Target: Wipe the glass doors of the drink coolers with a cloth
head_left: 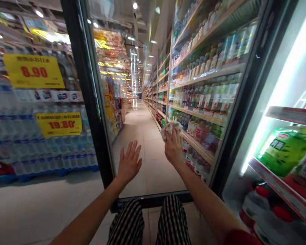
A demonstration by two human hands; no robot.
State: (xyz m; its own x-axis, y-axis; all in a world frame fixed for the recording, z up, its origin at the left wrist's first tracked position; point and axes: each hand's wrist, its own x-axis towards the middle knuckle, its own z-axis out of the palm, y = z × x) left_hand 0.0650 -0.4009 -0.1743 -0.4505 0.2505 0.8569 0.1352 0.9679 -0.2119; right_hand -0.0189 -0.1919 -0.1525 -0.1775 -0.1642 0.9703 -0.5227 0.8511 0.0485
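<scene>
A glass door (142, 143) in a black frame stands open in front of me, and through it I see a store aisle. My right hand (173, 146) presses a crumpled whitish cloth (172, 129) against the glass, right of the pane's middle. Its fingers lie over the cloth. Lower on the left side of the pane is my left hand (129, 162), fingers spread and holding nothing. Its palm faces the glass; whether it touches the pane I cannot tell. My knees in striped trousers (173, 221) are just below the door's bottom edge.
Right of the door, a lit cooler shelf (277, 180) holds green packs (285, 149), with red-capped bottles (260, 200) underneath. On the left, stacked water bottles (48, 146) carry yellow price signs (33, 70). The black door frame (85, 88) bounds the pane.
</scene>
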